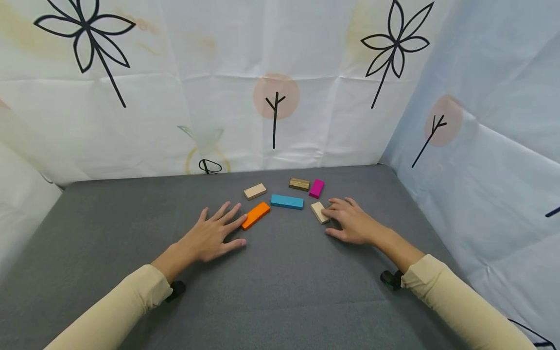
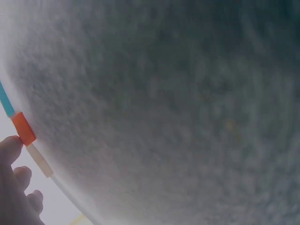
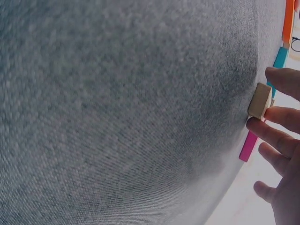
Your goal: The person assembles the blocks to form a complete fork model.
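My left hand (image 1: 214, 235) lies with fingers spread over the grey cloth, its index fingertip at the near end of an orange wooden block (image 1: 255, 216). In the left wrist view, that fingertip meets the orange block (image 2: 23, 129) at its edge. On the other side, my right hand (image 1: 352, 223) has its index fingertip at the side of a pale wooden block (image 1: 320, 212). The right wrist view puts the index and middle fingertips against the pale block (image 3: 259, 101), with the thumb apart from it. Between the hands lies a blue block (image 1: 287, 202).
Behind these are a second pale block (image 1: 255, 191), a dark brown block (image 1: 299, 183) and a magenta block (image 1: 317, 188). All lie flat on the grey tabletop (image 1: 280, 291). White printed cloth (image 1: 323, 53) hangs along the back and right side.
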Available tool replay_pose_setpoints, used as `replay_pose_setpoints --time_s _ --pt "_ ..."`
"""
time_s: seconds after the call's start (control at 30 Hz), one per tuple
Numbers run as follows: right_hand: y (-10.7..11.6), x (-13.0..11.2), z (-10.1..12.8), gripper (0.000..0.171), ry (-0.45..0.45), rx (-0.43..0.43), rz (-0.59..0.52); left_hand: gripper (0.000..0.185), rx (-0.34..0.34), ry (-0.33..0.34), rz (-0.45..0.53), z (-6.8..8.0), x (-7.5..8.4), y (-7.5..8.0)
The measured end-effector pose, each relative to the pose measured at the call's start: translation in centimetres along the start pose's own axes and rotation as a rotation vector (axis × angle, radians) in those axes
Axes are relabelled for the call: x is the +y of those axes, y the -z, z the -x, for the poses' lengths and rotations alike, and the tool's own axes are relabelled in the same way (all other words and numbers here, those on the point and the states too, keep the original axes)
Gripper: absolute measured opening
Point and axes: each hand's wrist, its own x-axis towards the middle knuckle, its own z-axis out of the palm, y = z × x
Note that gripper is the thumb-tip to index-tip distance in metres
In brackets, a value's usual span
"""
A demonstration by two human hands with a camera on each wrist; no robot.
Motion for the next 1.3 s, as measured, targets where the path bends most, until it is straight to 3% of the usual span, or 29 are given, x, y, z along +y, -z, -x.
replay_pose_setpoints --time_s 0.3,0.43,0.63,0.83,0.97,1.3 --pt "0.0 -0.2 -0.3 0.038 0.019 0.018 -0.015 0.066 -0.033 -0.030 0.066 -0.4 1.3 0.1" --pt "-0.1 0.2 -0.7 0.042 -0.003 0.042 -0.012 0.050 -0.024 -0.068 0.157 -1.5 1.0 0.2" --pt "-0.2 0.6 -0.9 0.048 -0.026 -0.010 -0.103 0.035 -0.001 -0.118 0.312 -3.8 0.4 0.5" --pt "-0.3 0.8 -0.7 0.050 -0.036 -0.003 -0.163 0.050 -0.059 -0.171 0.315 -5.0 0.5 0.5" --pt "-0.4 0.8 -0.8 0.050 -0.025 0.006 -0.167 0.047 -0.089 -0.159 0.319 -5.4 0.3 0.6" --pt "-0.7 0.4 -0.8 0.050 -0.015 0.008 -0.160 0.043 -0.056 -0.180 0.191 -5.2 -0.4 0.3"
